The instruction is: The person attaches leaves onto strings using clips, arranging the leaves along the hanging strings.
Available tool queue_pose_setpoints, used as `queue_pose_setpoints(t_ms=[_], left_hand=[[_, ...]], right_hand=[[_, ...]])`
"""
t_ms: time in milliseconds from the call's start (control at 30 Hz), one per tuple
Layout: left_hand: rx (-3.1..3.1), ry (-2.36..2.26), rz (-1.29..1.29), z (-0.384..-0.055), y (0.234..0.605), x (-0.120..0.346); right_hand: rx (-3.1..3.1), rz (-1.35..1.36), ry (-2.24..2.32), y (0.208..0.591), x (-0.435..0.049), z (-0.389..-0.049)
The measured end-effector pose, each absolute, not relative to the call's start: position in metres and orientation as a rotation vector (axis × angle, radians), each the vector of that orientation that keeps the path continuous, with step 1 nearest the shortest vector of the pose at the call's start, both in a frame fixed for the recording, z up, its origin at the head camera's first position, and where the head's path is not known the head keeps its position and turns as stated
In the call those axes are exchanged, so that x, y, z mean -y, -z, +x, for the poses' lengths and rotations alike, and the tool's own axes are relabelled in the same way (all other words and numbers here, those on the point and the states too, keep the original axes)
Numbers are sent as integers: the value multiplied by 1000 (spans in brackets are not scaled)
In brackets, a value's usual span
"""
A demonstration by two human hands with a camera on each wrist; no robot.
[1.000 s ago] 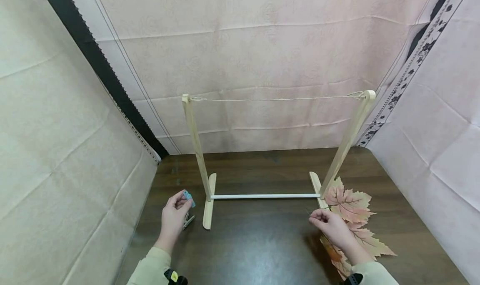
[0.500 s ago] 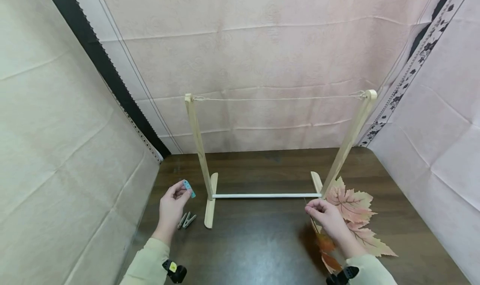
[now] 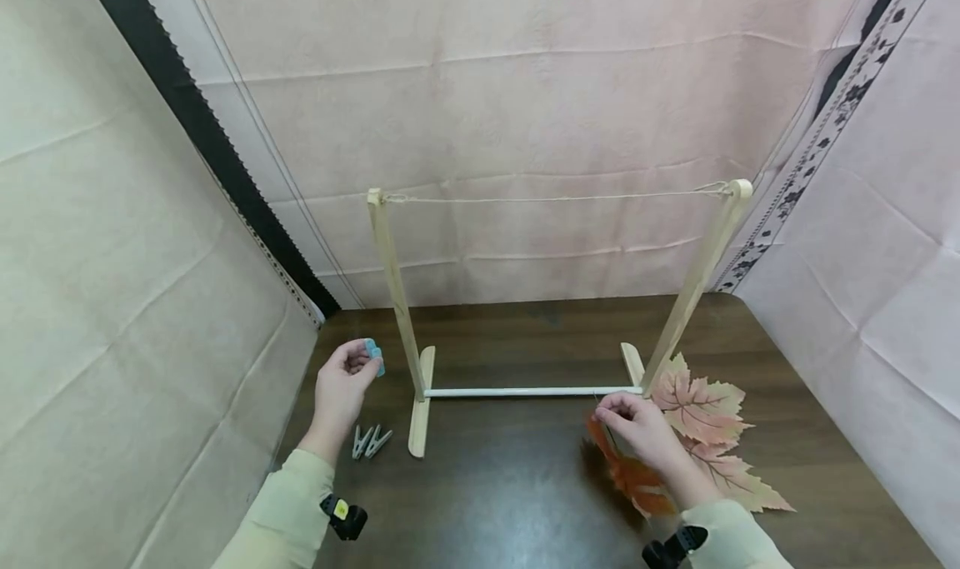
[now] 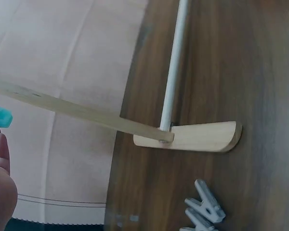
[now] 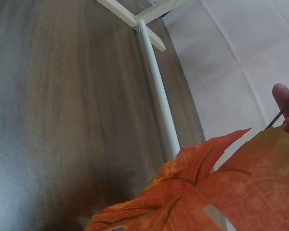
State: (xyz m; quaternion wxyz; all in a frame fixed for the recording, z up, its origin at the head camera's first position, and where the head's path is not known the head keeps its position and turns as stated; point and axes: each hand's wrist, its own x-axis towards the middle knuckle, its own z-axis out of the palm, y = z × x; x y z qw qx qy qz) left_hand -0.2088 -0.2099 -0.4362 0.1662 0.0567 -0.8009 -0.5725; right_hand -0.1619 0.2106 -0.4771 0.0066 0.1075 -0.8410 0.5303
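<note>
My left hand (image 3: 339,394) pinches a light blue clothespin (image 3: 375,356) between thumb and fingers, raised left of the wooden stand. In the left wrist view that clothespin (image 4: 0,116) appears at the left edge. With thumb and fingertips my right hand (image 3: 643,434) holds an orange artificial maple leaf (image 3: 633,479) by its thin dark stem. The leaf hangs beneath the hand, near the stand's right foot, and fills the lower part of the right wrist view. A thin string (image 3: 555,199) stretches between the tops of the stand's two posts; nothing hangs from it.
Two grey clothespins (image 3: 370,441) lie on the wooden table beside the stand's left foot (image 3: 420,419). A white rod (image 3: 532,391) joins the feet. Pinkish maple leaves (image 3: 701,411) lie at the right. Pale cloth surrounds the back and sides.
My left hand has risen slightly with the blue clothespin, uncovering the grey ones. My right hand has moved left and up, lifting the orange leaf away from the pinkish leaves.
</note>
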Motion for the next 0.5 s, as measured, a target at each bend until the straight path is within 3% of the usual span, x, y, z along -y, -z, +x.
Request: queue_pose_setpoints(t_ms=[500], left_hand=[[2189,1641,114,-220,393,211]], right_hand=[[2626,381,-1547,463,-201,-173]])
